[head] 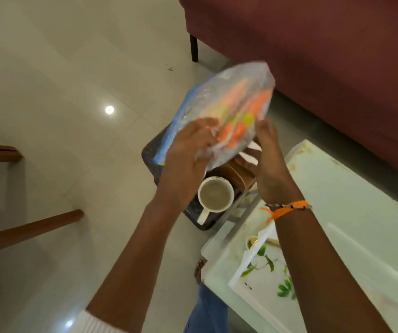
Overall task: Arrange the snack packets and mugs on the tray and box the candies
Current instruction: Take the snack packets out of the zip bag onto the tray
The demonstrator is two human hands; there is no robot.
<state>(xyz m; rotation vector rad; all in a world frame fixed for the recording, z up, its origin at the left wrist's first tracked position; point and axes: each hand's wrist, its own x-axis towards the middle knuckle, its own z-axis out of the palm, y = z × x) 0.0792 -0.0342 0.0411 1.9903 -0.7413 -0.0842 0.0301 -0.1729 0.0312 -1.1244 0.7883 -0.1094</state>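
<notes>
Glossy floor tiles point(56, 97) carry one dark tray point(150, 152) holding one white mug point(215, 195). Above it, two hands, left point(188, 152) and right point(269, 155), grip one blurred clear snack packet point(227, 111) between them.

Head view, single camera, worn on the person's head. Faces forward and steeply down, close over both forearms. Wide-angle, edges curved. Pale glossy tiled floor point(61, 97) from 9 to 12 o'clock; dark red upholstered sofa point(325, 68) at 1 o'clock; white plastic surface point(361, 224) at 4 o'clock. Moving parts blurred.
</notes>
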